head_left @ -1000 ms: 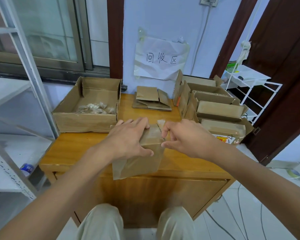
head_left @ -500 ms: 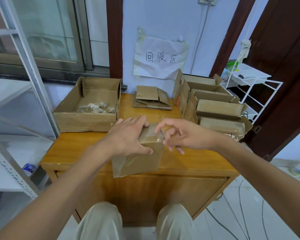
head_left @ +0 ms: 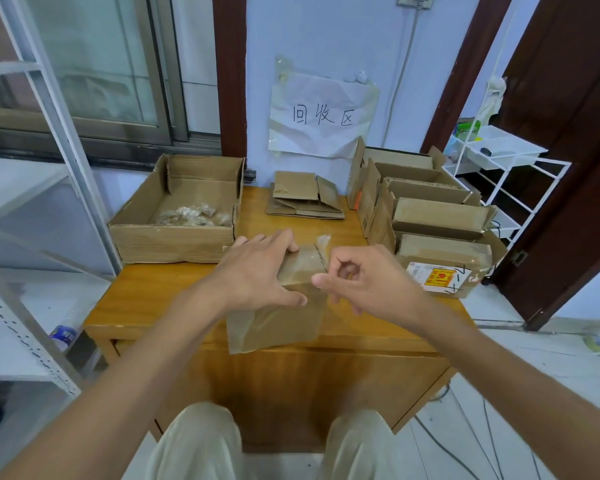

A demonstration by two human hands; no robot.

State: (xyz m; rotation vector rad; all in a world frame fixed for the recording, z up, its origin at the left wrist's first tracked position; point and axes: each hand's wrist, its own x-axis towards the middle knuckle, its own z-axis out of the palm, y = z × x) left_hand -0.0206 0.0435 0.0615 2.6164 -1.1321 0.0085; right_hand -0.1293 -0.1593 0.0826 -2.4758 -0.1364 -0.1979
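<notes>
Box: I see the small cardboard box (head_left: 284,320) at the front edge of the wooden table (head_left: 146,299), its lower part hanging past the edge.
Left hand: my left hand (head_left: 257,271) grips the box from above, fingers spread over the top, thumb pressed on the near face.
Right hand: my right hand (head_left: 368,282) sits just beside the box's right edge with its fingers curled; I cannot tell whether they pinch anything.
Tape: a clear tape strip (head_left: 323,240) stands up from the box's far corner.
Sign: the paper sign (head_left: 323,116) on the wall reads 回收区.
Label: the shipping label (head_left: 437,277) on the nearest opened carton (head_left: 444,251) has a yellow and red sticker; its print is too small to read.
Left carton: the open carton (head_left: 174,237) holds crumpled tape wads (head_left: 191,216).
Centre back: flattened cartons (head_left: 303,199) lie stacked.
</notes>
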